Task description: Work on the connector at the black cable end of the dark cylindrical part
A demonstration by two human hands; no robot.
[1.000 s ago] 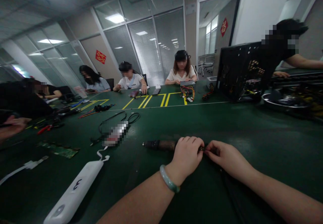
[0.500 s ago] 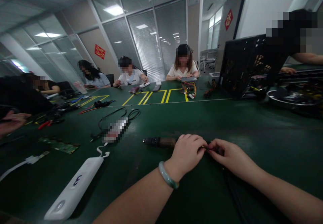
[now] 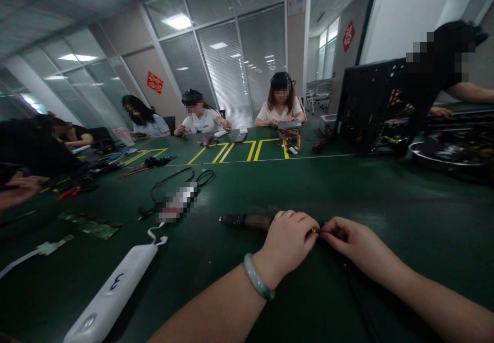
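A dark cylindrical tool (image 3: 249, 222) lies near the centre of the frame on a green desk (image 3: 185, 266), metal tip pointing left, its right end wrapped by the person's left hand (image 3: 289, 240), while the right hand (image 3: 349, 237) pinches thumb and forefinger at a small brass-tinted piece (image 3: 314, 230) just beside it. The step looks like fine fingertip work, fitting or loosening I cannot tell, and the next move seems to call for a steady left hold. Lower left lies a white device (image 3: 111, 294) marked 3.
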